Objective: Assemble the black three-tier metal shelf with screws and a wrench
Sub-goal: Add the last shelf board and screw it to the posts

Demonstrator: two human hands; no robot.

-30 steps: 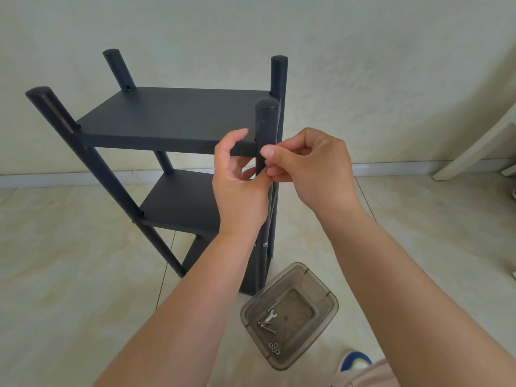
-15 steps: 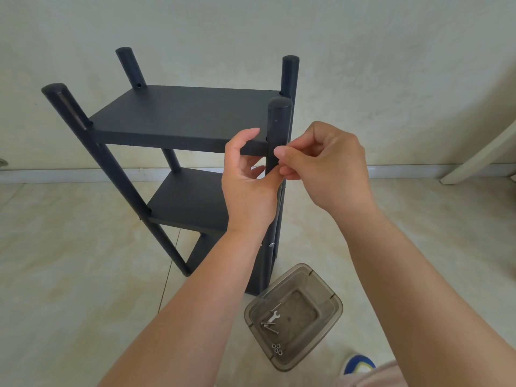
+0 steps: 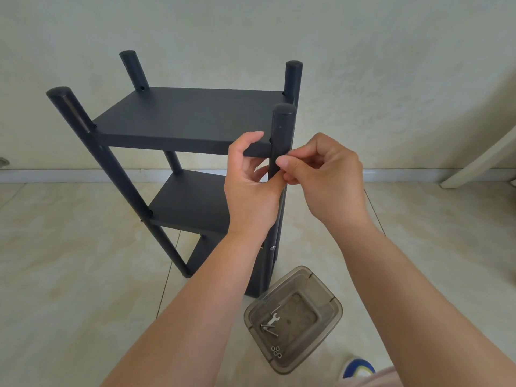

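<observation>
Here the shelf (image 3: 178, 118) stands upright on the tiled floor (image 3: 69, 275), close to the wall (image 3: 363, 65), its three boards stacked between four round posts. Left hand (image 3: 251, 191): thumb hooked over the front edge of the top board, fingers curled under it beside the near right post (image 3: 282, 135); it grips that corner. Right hand (image 3: 326, 177): fingers curled, thumb and forefinger pinched together against the right side of the same post, just under the top board; what they pinch is too small to tell. A screw head (image 3: 272, 248) shows lower on that post. Right of the shelf's foot, on the floor, sits a clear tub (image 3: 329, 339) holding a small wrench (image 3: 274, 319), loose screws (image 3: 269, 329) and a cluster of nuts (image 3: 276, 351). A shoe tip (image 3: 358, 367) shows at the bottom edge.
</observation>
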